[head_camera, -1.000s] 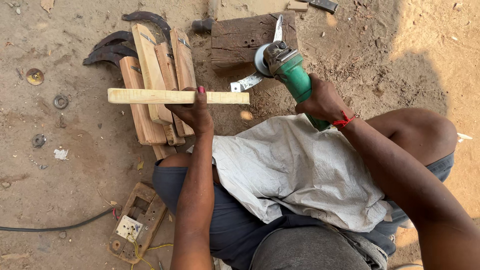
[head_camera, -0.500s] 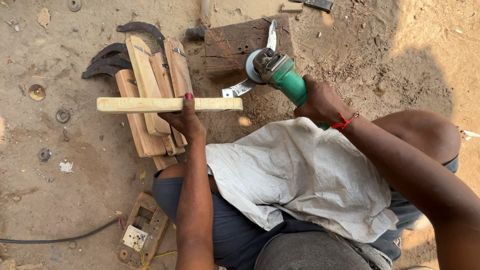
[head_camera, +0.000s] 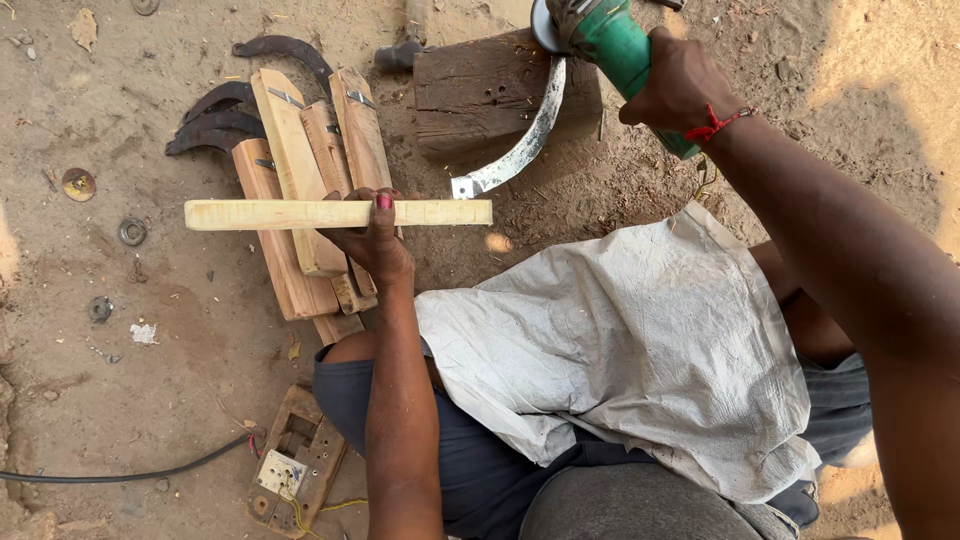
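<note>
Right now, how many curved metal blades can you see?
4. One bright curved blade lies against the wooden block; three dark blades sit at the tops of the stacked handles. More may hide underneath.

Grinder (head_camera: 610, 40) higher (off the blade (head_camera: 520, 140))

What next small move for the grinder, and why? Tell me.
Probably lower the grinder toward the stick. The right hand holds it raised over the block, well clear of the stick, which the left hand grips level above the handles.
</note>
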